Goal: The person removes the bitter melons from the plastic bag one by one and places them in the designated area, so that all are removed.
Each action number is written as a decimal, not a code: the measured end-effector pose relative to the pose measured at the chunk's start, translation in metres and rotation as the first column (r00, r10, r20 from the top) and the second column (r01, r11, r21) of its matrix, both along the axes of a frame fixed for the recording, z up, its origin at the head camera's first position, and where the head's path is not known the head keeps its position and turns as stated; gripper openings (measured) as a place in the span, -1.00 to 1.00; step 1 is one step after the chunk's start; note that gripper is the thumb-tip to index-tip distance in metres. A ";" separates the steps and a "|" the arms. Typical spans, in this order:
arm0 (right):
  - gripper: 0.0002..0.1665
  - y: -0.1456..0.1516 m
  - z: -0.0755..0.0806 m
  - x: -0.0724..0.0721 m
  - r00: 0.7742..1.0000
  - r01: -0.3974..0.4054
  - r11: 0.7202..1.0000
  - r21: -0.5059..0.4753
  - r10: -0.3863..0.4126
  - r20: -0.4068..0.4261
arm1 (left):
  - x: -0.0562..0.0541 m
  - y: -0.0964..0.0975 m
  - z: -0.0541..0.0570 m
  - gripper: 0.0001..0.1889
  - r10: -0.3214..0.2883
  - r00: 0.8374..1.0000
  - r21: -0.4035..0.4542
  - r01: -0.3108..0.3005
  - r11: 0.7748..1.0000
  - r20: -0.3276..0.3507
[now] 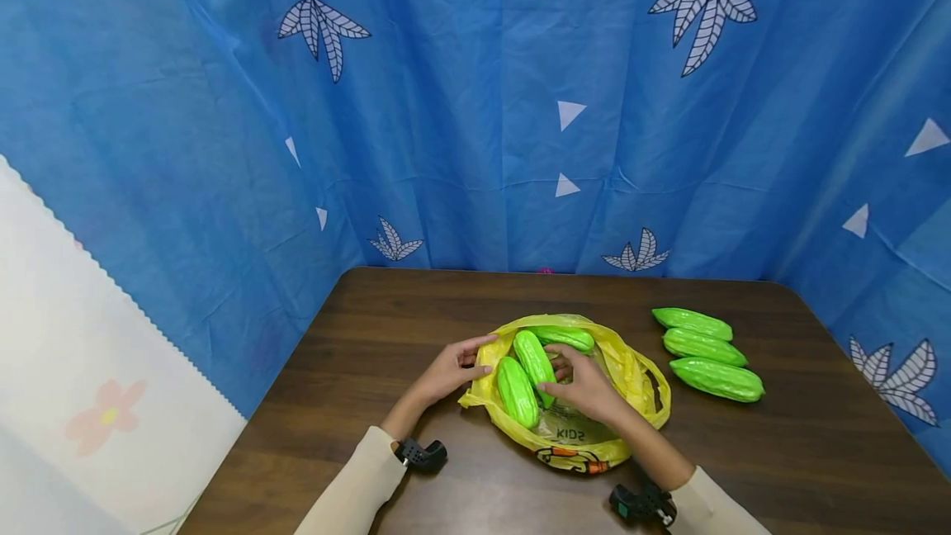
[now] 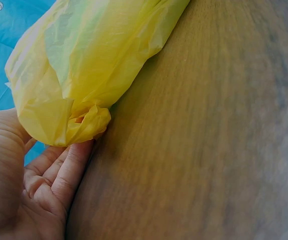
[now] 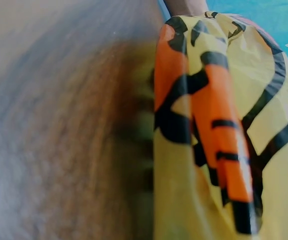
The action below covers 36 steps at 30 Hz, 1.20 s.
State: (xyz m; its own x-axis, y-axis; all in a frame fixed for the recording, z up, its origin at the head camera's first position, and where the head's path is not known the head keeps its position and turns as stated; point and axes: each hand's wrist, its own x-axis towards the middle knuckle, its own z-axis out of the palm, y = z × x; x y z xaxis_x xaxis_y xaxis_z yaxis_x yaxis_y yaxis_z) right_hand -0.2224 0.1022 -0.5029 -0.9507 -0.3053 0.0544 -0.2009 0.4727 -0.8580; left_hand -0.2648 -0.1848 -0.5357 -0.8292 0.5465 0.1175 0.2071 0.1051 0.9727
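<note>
A yellow plastic bag [image 1: 499, 413] lies wide-mouthed on the table, several bright green, ridged bitter gourds inside it. My right hand [image 1: 587, 386] reaches into the bag and grips the middle bitter gourd [image 1: 532, 362], thumb on its near part and fingers farther up. Left of that one lies another bitter gourd [image 1: 516, 393]; a third gourd [image 1: 565, 338] rests along the far rim. My left hand [image 1: 446, 371] holds the bag's left rim, with fingers against the plastic in the left wrist view. In the right wrist view the bag's printed side [image 3: 224, 125] hides the right fingers.
Three more bitter gourds [image 1: 704, 346] lie side by side on the brown wooden table [image 1: 401, 312], right of the bag. A blue patterned curtain [image 1: 461, 106] hangs behind the table and along its sides. Black wrist cameras [image 1: 423, 456] sit on both wrists.
</note>
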 end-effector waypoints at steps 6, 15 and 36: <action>-0.23 0.000 0.005 0.003 1.000 0.004 1.000 -0.011 -0.004 0.005 | -0.001 -0.001 0.000 -0.39 0.007 1.000 -0.020 -0.007 1.000 -0.017; -0.32 0.001 0.008 0.003 1.000 -0.002 1.000 -0.024 0.002 -0.006 | -0.003 -0.001 0.000 -0.39 0.003 1.000 -0.018 -0.004 1.000 -0.016; -0.42 0.012 0.009 0.000 0.999 -0.024 0.996 -0.085 0.021 -0.035 | 0.000 0.000 -0.003 -0.39 0.012 1.000 -0.003 -0.012 1.000 -0.006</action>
